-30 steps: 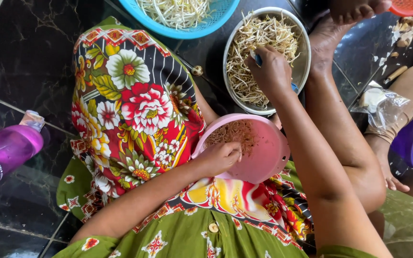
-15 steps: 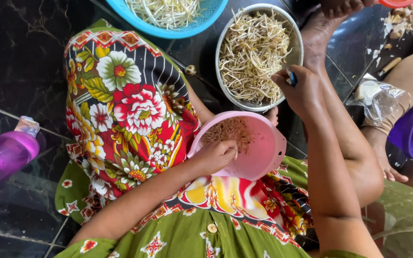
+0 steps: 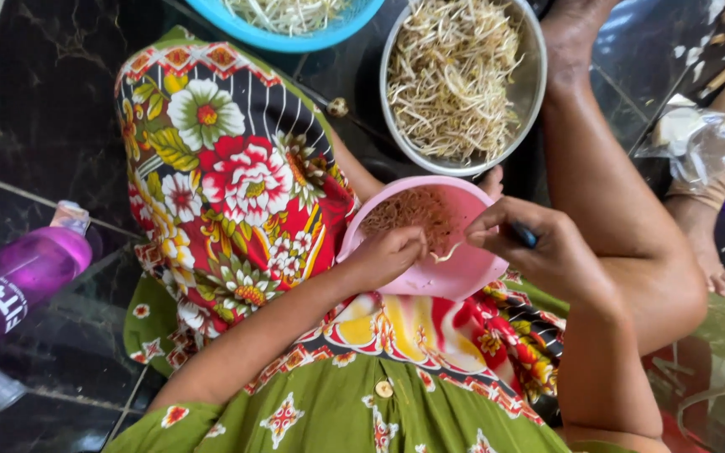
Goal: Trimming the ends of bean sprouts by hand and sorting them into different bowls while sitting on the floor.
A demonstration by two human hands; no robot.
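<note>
Pink bowl [image 3: 455, 268] of brown trimmings; steel bowl [image 3: 532, 92] of sprouts [image 3: 455, 75]

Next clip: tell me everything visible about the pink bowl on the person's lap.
The pink bowl is round, shallow and looks like plastic. It rests tilted on the lap, on floral cloth, just below the metal bowl of sprouts. A layer of brown trimmings lies in its upper left half; the rest of the inside is bare. The left hand rests over its near-left rim, fingers inside. The right hand hovers over its right edge, pinching a pale sprout and holding a small dark tool.
</note>
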